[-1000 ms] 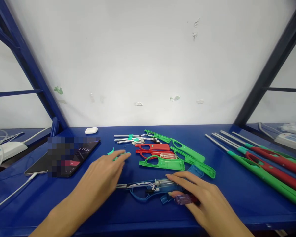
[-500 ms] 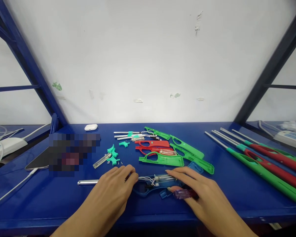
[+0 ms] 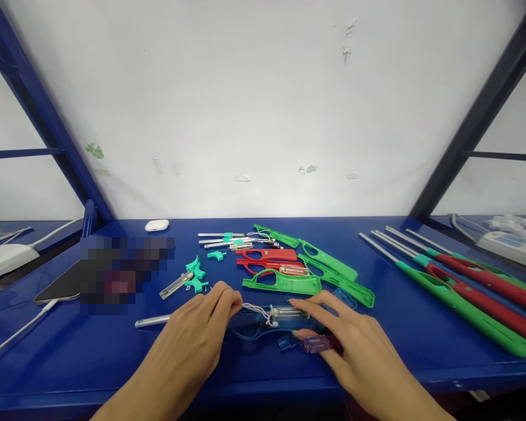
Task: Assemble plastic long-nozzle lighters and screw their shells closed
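A blue lighter shell (image 3: 258, 330) lies on the blue table (image 3: 421, 327) near the front edge, with a clear gas tank (image 3: 289, 314) and white wires in it. My left hand (image 3: 197, 333) is closed, its fingertips pinching the wires at the shell's left end, over a silver metal tube (image 3: 151, 321). My right hand (image 3: 350, 345) rests on the shell's right part, fingers spread over the tank, with a small purple screwdriver (image 3: 316, 344) tucked under the thumb.
Behind lie green (image 3: 284, 285) and red (image 3: 267, 255) lighter shells, silver tubes (image 3: 221, 238), teal triggers (image 3: 195, 275). Finished lighters (image 3: 456, 286) lie at the right. A phone (image 3: 65, 286) with a cable sits left, a white earbud case (image 3: 156, 225) at the back, power strips at both sides.
My left hand came back from the teal triggers to the blue shell's left end and closed on the wires. The right hand stayed on the shell.
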`<action>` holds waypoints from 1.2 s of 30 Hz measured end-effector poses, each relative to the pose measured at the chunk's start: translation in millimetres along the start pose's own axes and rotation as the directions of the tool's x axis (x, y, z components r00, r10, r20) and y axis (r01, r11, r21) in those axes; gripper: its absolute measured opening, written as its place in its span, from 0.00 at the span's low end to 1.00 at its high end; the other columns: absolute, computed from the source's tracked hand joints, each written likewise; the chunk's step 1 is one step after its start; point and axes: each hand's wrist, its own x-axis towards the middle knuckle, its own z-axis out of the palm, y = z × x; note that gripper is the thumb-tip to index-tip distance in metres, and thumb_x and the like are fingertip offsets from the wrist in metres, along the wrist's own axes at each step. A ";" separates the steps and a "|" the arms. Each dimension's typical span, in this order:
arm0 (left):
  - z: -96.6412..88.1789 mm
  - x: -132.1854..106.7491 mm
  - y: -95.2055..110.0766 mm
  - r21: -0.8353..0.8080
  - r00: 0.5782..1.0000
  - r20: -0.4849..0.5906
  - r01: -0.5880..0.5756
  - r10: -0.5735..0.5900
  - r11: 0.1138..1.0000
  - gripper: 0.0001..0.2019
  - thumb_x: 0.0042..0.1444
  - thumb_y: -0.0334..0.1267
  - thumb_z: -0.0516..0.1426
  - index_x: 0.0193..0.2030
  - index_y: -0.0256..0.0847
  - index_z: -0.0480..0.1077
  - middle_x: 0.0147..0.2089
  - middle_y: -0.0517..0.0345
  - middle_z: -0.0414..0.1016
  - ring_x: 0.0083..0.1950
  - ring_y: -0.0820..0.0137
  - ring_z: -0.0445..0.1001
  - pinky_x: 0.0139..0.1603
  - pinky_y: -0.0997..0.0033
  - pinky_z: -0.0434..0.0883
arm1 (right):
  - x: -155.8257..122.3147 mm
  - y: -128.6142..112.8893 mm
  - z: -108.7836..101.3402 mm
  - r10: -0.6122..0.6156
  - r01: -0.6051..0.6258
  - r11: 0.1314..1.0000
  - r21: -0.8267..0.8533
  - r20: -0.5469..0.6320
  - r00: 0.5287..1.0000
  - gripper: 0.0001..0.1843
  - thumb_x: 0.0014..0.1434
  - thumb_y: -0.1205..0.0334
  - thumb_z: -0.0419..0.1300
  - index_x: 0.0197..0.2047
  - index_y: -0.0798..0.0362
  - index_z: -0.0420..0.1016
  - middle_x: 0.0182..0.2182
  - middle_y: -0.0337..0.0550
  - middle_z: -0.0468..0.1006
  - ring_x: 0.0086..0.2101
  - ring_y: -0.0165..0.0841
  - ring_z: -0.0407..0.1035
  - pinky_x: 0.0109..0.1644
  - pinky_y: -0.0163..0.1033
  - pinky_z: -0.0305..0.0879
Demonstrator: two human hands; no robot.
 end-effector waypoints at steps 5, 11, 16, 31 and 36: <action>3.8 0.0 1.7 0.025 0.998 -0.069 0.010 -0.008 1.000 0.11 0.79 0.30 0.42 0.48 0.45 0.62 0.37 0.61 0.73 0.32 0.63 0.77 0.33 0.64 0.66 | 0.9 -0.7 3.4 0.003 -0.003 0.999 -0.037 -0.025 1.000 0.30 0.68 0.66 0.52 0.69 0.34 0.71 0.60 0.43 0.78 0.40 0.41 0.84 0.42 0.50 0.82; 6.0 4.6 2.5 0.092 0.994 -0.107 -0.001 0.011 0.996 0.12 0.80 0.31 0.41 0.47 0.44 0.62 0.37 0.61 0.72 0.31 0.65 0.76 0.33 0.64 0.66 | 1.5 -2.9 4.4 0.009 -0.013 0.996 -0.083 -0.045 0.999 0.32 0.65 0.67 0.53 0.69 0.35 0.71 0.61 0.42 0.78 0.36 0.42 0.84 0.38 0.51 0.81; 3.3 11.8 5.9 0.081 0.983 -0.179 -0.016 0.031 0.997 0.11 0.80 0.31 0.43 0.46 0.43 0.63 0.37 0.60 0.72 0.33 0.65 0.74 0.36 0.65 0.66 | 0.4 -3.4 4.4 0.006 -0.012 0.994 -0.112 -0.052 0.999 0.31 0.65 0.66 0.54 0.69 0.35 0.71 0.60 0.42 0.78 0.35 0.41 0.83 0.36 0.50 0.80; -17.9 19.4 -2.3 0.055 0.968 -0.249 0.054 -0.038 0.997 0.10 0.80 0.35 0.44 0.47 0.43 0.64 0.36 0.63 0.70 0.31 0.69 0.74 0.34 0.68 0.67 | 2.7 -7.5 2.2 -0.074 0.039 0.963 -0.267 -0.122 0.990 0.30 0.64 0.68 0.55 0.68 0.40 0.74 0.54 0.44 0.80 0.24 0.34 0.78 0.24 0.42 0.72; -23.2 13.3 -15.8 0.065 0.978 -0.196 0.079 -0.065 0.995 0.11 0.80 0.38 0.44 0.48 0.44 0.65 0.38 0.62 0.72 0.34 0.67 0.77 0.36 0.67 0.69 | 2.2 -5.6 4.0 -0.076 0.041 0.974 -0.221 -0.149 0.986 0.30 0.63 0.69 0.56 0.67 0.40 0.76 0.55 0.43 0.81 0.27 0.36 0.82 0.26 0.42 0.76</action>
